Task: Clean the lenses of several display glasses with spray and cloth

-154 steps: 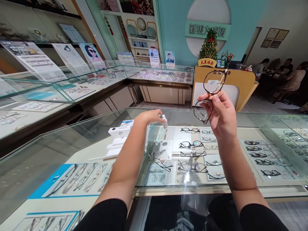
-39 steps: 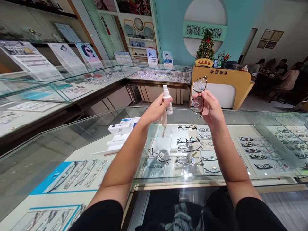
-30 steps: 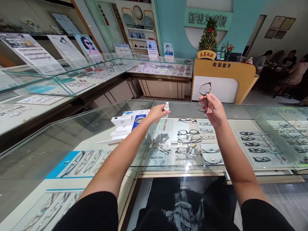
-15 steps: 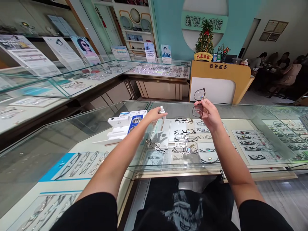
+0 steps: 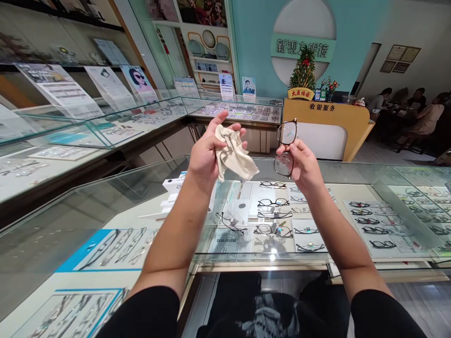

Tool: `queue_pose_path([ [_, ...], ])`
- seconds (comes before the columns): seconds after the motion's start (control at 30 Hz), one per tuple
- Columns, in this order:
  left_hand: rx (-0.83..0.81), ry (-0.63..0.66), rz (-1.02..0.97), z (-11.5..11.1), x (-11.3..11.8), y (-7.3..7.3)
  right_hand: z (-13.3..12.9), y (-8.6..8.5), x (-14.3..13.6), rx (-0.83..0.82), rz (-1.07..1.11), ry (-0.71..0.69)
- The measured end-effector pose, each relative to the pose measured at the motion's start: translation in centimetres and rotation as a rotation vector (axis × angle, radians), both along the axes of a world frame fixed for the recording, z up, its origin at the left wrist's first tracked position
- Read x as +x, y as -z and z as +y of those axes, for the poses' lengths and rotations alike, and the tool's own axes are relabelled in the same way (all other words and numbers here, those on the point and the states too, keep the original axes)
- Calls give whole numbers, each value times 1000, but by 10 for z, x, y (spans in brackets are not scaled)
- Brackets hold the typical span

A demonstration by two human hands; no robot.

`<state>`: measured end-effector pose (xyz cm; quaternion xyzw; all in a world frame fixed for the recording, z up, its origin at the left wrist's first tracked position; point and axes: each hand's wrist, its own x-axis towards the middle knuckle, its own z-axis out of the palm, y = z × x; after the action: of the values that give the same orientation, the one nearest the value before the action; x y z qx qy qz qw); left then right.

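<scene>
My left hand (image 5: 207, 152) is raised palm up over the glass counter, with a crumpled cream cleaning cloth (image 5: 234, 157) held under the thumb and draped across the fingers. To its right, my right hand (image 5: 305, 164) pinches a pair of dark-rimmed eyeglasses (image 5: 283, 164) near the bridge. The glasses are turned on end, one lens above the other, and a small gap separates them from the cloth. Below both hands, another pair of glasses (image 5: 231, 223) lies on the counter top.
Under the glass counter (image 5: 268, 258) rest several rows of frames, with more trays at left (image 5: 116, 249) and right (image 5: 373, 225). White boxes (image 5: 172, 195) stand left of my forearm. A wooden cashier desk (image 5: 326, 112) and seated people (image 5: 423, 110) are farther back.
My left hand has left the small white bottle on the counter and risen, now holding a cream cloth. My right hand still holds the eyeglasses, turned slightly with both lenses facing me more.
</scene>
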<state>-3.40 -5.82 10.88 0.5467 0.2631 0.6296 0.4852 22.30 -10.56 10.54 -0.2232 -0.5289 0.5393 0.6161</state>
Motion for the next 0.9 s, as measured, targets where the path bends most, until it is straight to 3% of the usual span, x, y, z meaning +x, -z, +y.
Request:
queue_pose_path([
  [0.2,42,68,-246,-36,54,-28,-10,-9,-35,86,2,-95],
  [0.47,-16,99,-352,-38,60,-26,-8,-7,-36,49,-31,-227],
  [0.6,-75,142,-168,-31,54,-20,-9,-11,-25,52,-2,-176],
  [0.8,-171,284,226,-17,49,-7,-12,-19,2,49,-49,15],
  [0.9,-145,241,386,-12,54,3,-13,-20,5,71,-42,54],
])
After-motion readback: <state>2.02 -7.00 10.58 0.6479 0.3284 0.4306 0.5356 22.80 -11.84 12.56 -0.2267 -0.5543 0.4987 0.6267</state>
